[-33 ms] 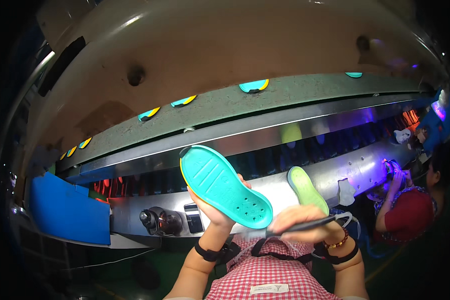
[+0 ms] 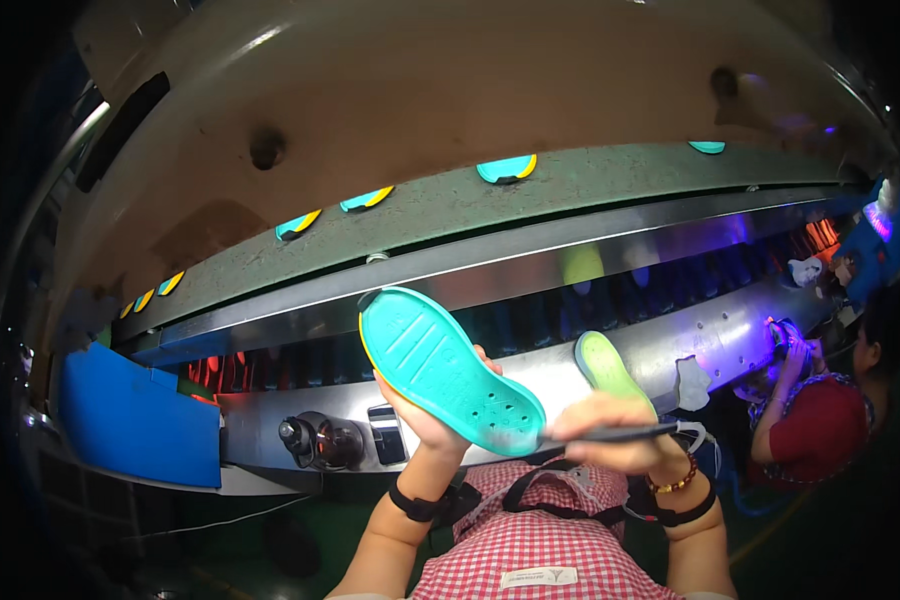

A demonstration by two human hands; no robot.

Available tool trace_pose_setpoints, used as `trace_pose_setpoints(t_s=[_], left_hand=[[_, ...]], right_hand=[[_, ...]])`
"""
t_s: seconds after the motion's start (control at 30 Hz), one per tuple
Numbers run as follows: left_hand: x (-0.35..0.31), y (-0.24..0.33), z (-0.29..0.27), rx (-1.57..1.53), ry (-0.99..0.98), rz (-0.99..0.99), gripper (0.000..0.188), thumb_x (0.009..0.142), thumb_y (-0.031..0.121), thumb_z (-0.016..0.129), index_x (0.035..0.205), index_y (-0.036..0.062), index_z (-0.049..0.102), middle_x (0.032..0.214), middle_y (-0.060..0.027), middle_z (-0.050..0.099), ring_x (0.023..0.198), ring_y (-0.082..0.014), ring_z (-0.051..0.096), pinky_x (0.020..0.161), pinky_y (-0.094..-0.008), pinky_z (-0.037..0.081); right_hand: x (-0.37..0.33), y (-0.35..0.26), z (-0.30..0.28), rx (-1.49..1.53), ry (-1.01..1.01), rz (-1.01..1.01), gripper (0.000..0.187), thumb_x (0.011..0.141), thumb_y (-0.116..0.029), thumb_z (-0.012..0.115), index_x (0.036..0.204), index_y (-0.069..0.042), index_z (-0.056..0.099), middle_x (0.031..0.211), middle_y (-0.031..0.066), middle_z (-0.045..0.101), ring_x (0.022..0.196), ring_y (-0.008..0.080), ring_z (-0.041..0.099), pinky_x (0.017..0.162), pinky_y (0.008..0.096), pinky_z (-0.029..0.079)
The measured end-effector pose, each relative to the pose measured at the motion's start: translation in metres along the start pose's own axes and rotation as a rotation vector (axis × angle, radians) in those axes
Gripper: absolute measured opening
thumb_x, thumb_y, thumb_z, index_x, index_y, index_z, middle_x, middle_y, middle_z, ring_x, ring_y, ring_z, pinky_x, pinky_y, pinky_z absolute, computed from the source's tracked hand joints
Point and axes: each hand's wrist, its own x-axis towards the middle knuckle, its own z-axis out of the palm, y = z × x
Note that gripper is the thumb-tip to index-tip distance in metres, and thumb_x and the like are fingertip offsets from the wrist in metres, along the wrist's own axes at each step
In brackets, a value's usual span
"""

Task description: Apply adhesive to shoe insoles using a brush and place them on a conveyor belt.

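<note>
My left hand [image 2: 425, 418] holds up a turquoise shoe sole [image 2: 420, 350] with yellow along its left edge and a black tip. Its palm is behind the sole, and fingertips wrap round the right edge. Small holes dot the lower end of the sole. In my right hand [image 2: 615, 415] is a brush [image 2: 625, 434] with a dark handle and a thin pale tube at its back end. Motion blurs the brush's head, which lies at the sole's lower right end. Beyond my right hand, a lime-green sole [image 2: 605, 362] rests on the metal bench, partly covered by that hand.
A phone [image 2: 387, 435] and a dark bottle [image 2: 328, 443] lie on the metal bench [image 2: 260, 425] at left. Several turquoise-and-yellow soles [image 2: 507, 169] sit on the far green belt [image 2: 430, 215]. A white cloth [image 2: 692, 384] lies at right, near a co-worker in red [image 2: 820, 425].
My right hand has moved the brush slightly up and left, bringing its head over the sole's lower end. The sole in my left hand has barely shifted.
</note>
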Motion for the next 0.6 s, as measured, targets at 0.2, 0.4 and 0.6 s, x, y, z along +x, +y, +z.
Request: trace_pose_setpoints(t_s=[0.2, 0.4, 0.6], left_hand=[[0.004, -0.010, 0.009, 0.111, -0.049, 0.063, 0.089, 0.074, 0.076, 0.010, 0.112, 0.0029, 0.045, 0.089, -0.0205, 0.056, 0.074, -0.0320, 0.056, 0.067, -0.0422, 0.047], [0.008, -0.035, 0.025, 0.154, -0.094, 0.025, 0.092, 0.072, 0.078, 0.011, 0.114, 0.0023, 0.044, 0.091, -0.0208, 0.056, 0.076, -0.0318, 0.056, 0.068, -0.0418, 0.047], [0.006, -0.053, 0.044, 0.090, -0.129, -0.026, 0.087, 0.076, 0.073, 0.019, 0.122, 0.0018, 0.039, 0.104, -0.0226, 0.053, 0.091, -0.0338, 0.055, 0.080, -0.0452, 0.045]], right_hand=[[-0.005, -0.003, -0.018, -0.169, -0.186, -0.047, 0.025, 0.070, 0.002, 0.066, 0.094, -0.001, 0.063, 0.094, 0.0142, 0.063, 0.090, 0.0221, 0.060, 0.082, 0.0307, 0.046], [-0.018, 0.000, -0.043, -0.013, -0.057, 0.100, 0.024, 0.071, 0.002, 0.065, 0.095, 0.000, 0.063, 0.094, 0.0124, 0.063, 0.090, 0.0227, 0.060, 0.083, 0.0313, 0.046], [-0.028, 0.007, -0.070, 0.373, 0.037, 0.287, 0.022, 0.073, 0.002, 0.063, 0.094, 0.003, 0.062, 0.101, 0.0159, 0.060, 0.103, 0.0242, 0.053, 0.092, 0.0347, 0.040]])
